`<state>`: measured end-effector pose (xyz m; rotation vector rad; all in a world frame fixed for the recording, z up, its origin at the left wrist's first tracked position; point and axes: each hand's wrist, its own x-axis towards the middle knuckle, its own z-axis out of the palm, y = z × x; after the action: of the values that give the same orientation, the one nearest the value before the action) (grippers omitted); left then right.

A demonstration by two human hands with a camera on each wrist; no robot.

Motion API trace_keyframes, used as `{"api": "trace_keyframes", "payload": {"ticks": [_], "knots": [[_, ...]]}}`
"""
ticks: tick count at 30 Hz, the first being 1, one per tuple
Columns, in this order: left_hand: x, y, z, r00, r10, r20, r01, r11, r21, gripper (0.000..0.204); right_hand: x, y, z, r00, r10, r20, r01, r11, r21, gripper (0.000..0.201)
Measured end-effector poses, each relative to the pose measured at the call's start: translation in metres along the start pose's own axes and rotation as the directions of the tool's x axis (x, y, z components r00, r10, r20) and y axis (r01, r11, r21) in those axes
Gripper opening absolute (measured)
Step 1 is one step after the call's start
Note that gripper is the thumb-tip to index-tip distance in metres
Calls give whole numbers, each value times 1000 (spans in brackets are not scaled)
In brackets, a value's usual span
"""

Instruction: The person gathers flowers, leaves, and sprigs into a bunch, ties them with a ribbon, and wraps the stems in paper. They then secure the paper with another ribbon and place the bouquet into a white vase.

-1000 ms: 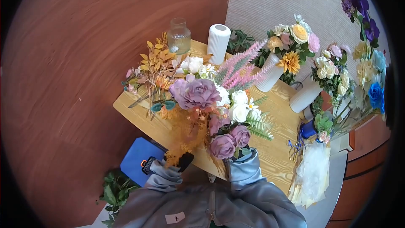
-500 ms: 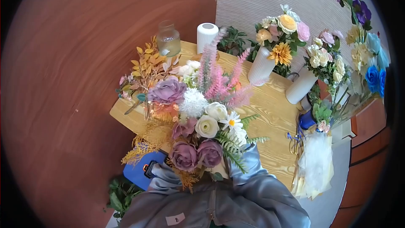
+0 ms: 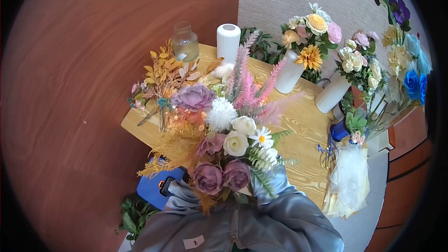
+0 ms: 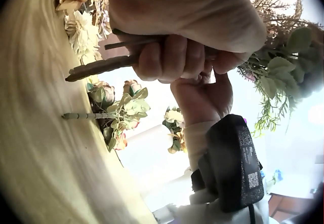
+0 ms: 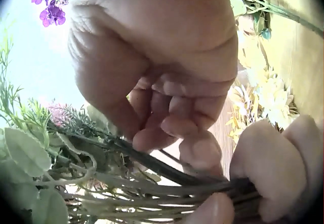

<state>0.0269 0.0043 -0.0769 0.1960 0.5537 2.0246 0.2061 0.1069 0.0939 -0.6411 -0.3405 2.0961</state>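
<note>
A mixed bouquet [image 3: 221, 114] of purple roses, white blooms and pink sprays hides both hands in the head view. My left hand [image 4: 185, 21] curls round the bundled stems [image 4: 101, 68] in the left wrist view, cut ends sticking out past its fingers. My right hand [image 4: 201, 100] is close beside it. In the right wrist view, the right hand [image 5: 157, 57] has bent fingers and thumb pinching at a dark stem [image 5: 152, 164] of the bundle, while the left hand [image 5: 273, 168] grips the stems at lower right.
On the wooden table [image 3: 303, 135] stand a glass vase [image 3: 185, 44], a white ribbed vase [image 3: 228, 44] and two flower-filled white vases. Loose yellow foliage [image 3: 163, 72] lies at the left. Pale wrapping sheets [image 3: 348, 177] are at the right, below a blue pot [image 3: 339, 131].
Compared with one second ago, the bouquet is turned, with its white flowers and pink sprays facing up more. Since the half-second frame it has shifted slightly right. The head view has also shifted.
</note>
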Motion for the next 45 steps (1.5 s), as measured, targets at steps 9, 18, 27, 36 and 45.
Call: {"api": "trace_keyframes", "payload": {"ticks": [9,18,27,36,45], "knots": [[-2,2,-2,998,-21,-64,8,981,-192,28,14,11,24,973,174,-151,-152,978,146,31],[-8,6,-3,991,-25,-132,-28,922,-386,28,71,14,-40,830,-448,334,468,884,22,17],[-13,-6,42,895,350,277,-424,475,771,11,3,15,-39,666,-311,679,696,587,-414,13],[-14,-25,-14,950,134,281,-271,798,538,36,-3,46,-17,495,-169,853,810,444,-382,8],[-51,-2,96,987,85,134,-149,791,594,24,-17,45,-5,718,0,696,473,734,-487,11]]}}
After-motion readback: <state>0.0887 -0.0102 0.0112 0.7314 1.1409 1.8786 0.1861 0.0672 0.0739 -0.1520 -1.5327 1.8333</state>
